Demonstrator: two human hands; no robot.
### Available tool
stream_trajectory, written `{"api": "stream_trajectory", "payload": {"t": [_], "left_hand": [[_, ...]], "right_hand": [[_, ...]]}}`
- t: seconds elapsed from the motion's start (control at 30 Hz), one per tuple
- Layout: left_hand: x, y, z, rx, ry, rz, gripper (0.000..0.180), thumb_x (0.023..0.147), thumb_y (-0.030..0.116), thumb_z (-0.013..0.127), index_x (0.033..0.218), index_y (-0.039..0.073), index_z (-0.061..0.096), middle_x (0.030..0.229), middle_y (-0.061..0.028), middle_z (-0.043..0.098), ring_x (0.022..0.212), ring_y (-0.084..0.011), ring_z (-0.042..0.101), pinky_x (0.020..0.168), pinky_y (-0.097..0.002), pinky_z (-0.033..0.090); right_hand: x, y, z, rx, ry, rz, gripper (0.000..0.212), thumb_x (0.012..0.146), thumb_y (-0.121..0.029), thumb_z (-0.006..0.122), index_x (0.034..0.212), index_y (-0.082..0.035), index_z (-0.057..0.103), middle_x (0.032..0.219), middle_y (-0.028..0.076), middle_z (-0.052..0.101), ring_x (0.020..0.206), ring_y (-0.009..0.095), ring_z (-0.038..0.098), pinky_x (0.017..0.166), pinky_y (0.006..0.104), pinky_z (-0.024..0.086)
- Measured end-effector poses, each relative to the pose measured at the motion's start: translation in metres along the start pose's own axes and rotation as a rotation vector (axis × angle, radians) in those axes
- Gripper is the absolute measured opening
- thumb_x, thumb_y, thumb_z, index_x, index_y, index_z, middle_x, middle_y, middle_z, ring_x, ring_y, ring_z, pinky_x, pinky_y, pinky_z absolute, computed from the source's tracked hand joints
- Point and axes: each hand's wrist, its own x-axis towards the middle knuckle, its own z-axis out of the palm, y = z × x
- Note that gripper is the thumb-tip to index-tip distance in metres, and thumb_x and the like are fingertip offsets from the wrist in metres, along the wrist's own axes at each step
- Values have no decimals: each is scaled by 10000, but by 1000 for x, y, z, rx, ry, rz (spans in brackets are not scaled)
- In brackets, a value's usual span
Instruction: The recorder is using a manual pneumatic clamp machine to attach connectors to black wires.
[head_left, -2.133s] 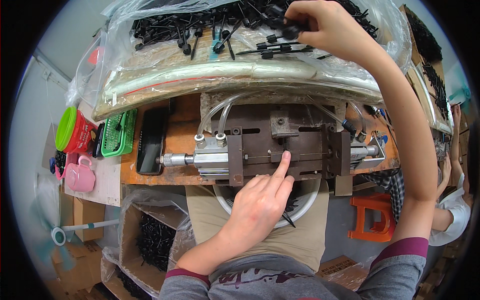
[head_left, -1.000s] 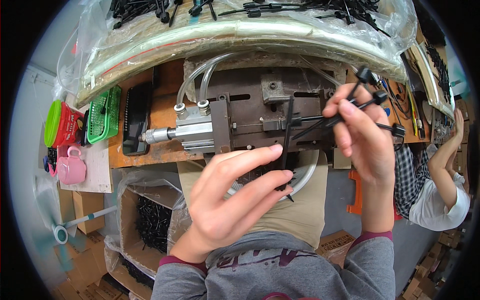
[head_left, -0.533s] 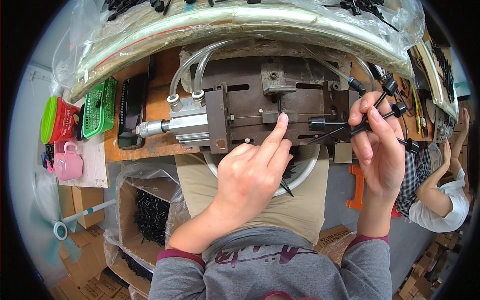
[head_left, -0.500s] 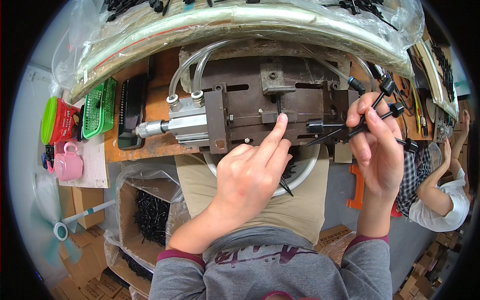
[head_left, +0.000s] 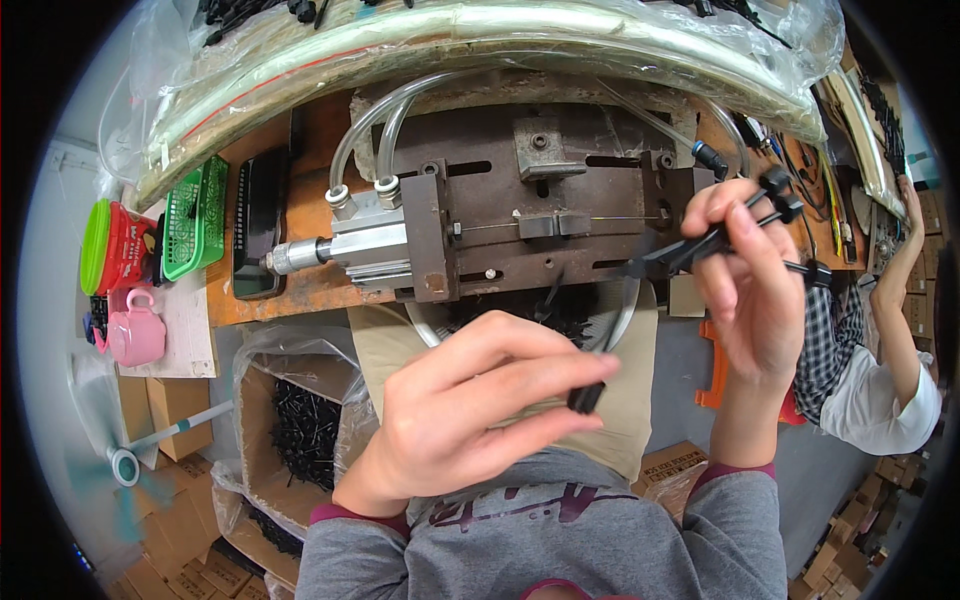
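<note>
My left hand is low in front of the metal fixture. A thin black plastic part with a blocky end sits between its fingertips. Just above that hand, a blurred black part hangs in front of the bowl. Fingers curled, my right hand holds several black knobbed plastic rods to the right of the fixture. The fixture's small centre block has a thin wire on either side of it, and no finger touches it.
A pale bowl of black parts rests on my lap. On the left are an air cylinder, a green basket, a pink cup and a carton of black parts. A co-worker is at the right.
My left hand has drawn back from the centre block toward me, its fingers now around a black part. The rod at the centre block is gone. My right hand's rods have shifted.
</note>
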Motion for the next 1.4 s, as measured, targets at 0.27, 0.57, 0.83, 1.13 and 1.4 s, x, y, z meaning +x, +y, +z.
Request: {"api": "stream_trajectory", "payload": {"t": [0.27,0.57,0.83,1.13,1.4], "left_hand": [[-2,-49,41,660,126,154,302,699,62,827,974,-2,723,1230,-159,688,761,-202,684,649,-306,545],[8,-41,36,786,49,101,317,710,130,835,999,46,735,1224,-129,705,685,-170,675,627,-272,526],[8,-13,32,-60,84,64,460,656,85,921,1056,-18,717,998,-137,725,759,-190,707,660,-290,576],[-5,-30,28,468,176,144,386,652,25,855,1024,18,753,1080,-129,703,886,-242,687,730,-328,565],[7,-47,36,755,81,174,304,708,82,804,991,8,720,1241,-143,691,795,-225,696,740,-321,556]], "right_hand": [[-9,12,7,-560,153,-443,128,945,18,633,1061,67,658,1151,200,647,729,166,681,650,269,582],[-19,23,13,-1347,206,-801,227,784,51,775,1002,-3,746,1104,149,712,957,256,692,849,340,572],[-21,45,21,-1379,-133,-899,404,694,-21,706,1073,116,707,1144,273,668,797,301,700,677,348,584],[-18,41,8,-1336,119,-939,324,759,149,673,1052,32,750,1099,189,710,903,274,713,780,335,588],[-19,40,12,-1324,139,-907,339,738,149,684,1051,40,750,1083,188,713,910,273,712,775,340,588]]}}
